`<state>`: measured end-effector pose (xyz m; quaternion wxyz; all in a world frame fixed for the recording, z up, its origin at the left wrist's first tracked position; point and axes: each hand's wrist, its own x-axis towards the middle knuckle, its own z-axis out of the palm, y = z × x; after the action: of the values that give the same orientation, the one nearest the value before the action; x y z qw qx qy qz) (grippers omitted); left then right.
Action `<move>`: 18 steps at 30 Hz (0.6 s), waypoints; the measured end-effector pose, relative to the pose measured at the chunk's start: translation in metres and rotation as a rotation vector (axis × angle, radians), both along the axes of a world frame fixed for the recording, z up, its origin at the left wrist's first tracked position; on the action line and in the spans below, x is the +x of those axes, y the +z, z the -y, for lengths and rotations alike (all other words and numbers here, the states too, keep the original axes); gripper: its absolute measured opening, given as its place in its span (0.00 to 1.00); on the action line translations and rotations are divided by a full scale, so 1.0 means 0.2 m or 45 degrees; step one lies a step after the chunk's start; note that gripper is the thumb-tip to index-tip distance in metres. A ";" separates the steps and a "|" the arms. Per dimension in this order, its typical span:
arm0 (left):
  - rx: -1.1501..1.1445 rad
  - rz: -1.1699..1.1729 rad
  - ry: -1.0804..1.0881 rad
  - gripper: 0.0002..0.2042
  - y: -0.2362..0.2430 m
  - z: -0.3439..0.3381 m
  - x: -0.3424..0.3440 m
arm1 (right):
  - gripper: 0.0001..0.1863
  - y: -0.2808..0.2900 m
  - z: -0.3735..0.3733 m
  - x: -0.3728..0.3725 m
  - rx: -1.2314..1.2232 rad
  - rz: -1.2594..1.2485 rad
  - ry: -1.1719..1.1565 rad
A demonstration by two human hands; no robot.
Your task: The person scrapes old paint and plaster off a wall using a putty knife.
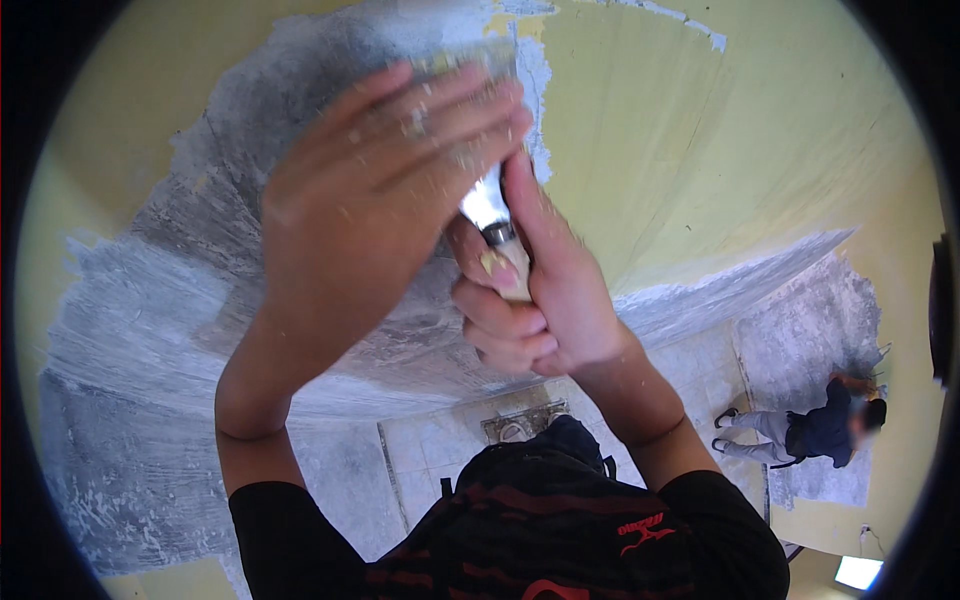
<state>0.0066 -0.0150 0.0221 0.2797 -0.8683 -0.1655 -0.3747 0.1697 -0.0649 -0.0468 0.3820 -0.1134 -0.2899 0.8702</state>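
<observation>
My right hand [565, 285] is wrapped round the pale handle of a scraper [486, 203]. Its shiny metal blade points up toward the wall, and the blade's far end is hidden behind my other hand. My left hand [365, 190] lies in front of the blade, with its fingers stretched out and slightly smeared by motion. Whether it touches the blade I cannot tell. Both hands are against the yellow painted wall [680, 140], at the edge of a stripped grey patch [300, 75]. Small pale flakes show in front of my left hand.
At the right, a co-worker [820, 430] in dark top and light trousers is at another stripped area of the wall. Below are floor tiles [435, 435] with a recessed fixture [515, 428]. A bright screen or light [858, 572] shows at the lower right.
</observation>
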 end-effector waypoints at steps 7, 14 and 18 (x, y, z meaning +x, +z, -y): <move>-0.071 -0.017 -0.024 0.17 -0.04 0.00 0.01 | 0.37 0.00 0.01 -0.02 0.004 -0.071 0.017; -0.053 0.004 0.027 0.18 0.00 0.02 0.01 | 0.37 -0.02 0.03 -0.02 0.005 -0.177 0.061; 0.017 0.030 -0.017 0.18 0.03 -0.01 0.01 | 0.37 0.04 0.00 -0.02 0.083 -0.080 -0.001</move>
<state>0.0089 -0.0131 0.0272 0.2810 -0.8631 -0.1605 -0.3878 0.1655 -0.0639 -0.0381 0.3948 -0.0736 -0.3058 0.8633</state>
